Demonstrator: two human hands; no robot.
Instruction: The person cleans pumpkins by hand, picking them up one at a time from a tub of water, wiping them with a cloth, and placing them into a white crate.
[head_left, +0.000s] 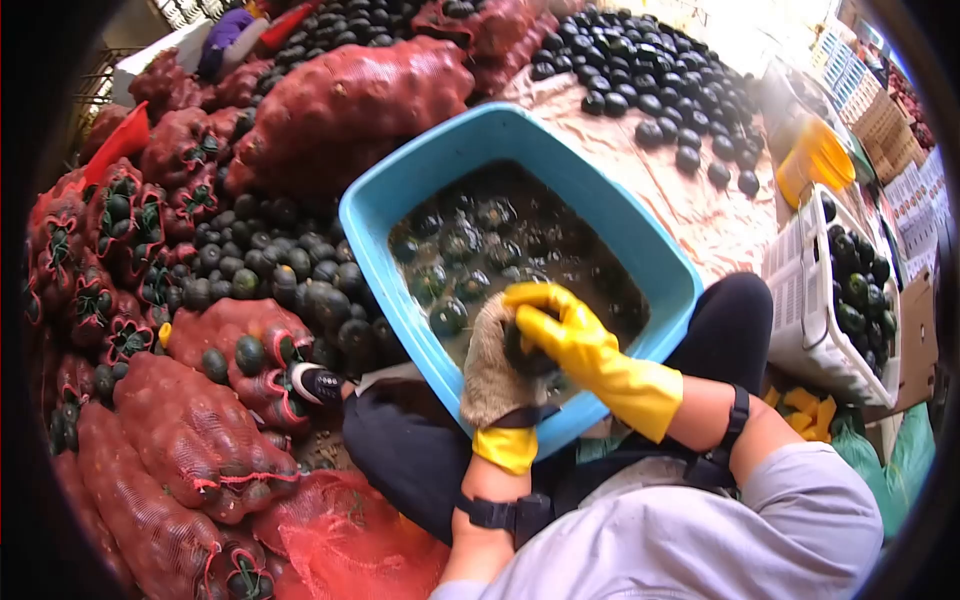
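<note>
Over the near side of a blue tub (pixel 420 330), both of my hands hold one dark green squash (pixel 527 352). A beige cloth mitt (pixel 488 365) covers my left hand (pixel 485 350), with a yellow glove cuff showing at the wrist. The mitt presses against the squash's left side, and my left fingers are hidden inside it. My right hand (pixel 565 335), in a long yellow rubber glove, curls around the top and right side of the squash. Murky brown water in the tub holds several floating dark green squashes (pixel 460 243).
Red mesh sacks (pixel 350 105) of squashes and a loose squash pile (pixel 270 255) lie to the left. Many dark squashes (pixel 650 75) spread over a pale sheet (pixel 720 215) behind the tub. At right stand a white crate (pixel 800 285) of squashes and a yellow container (pixel 815 160).
</note>
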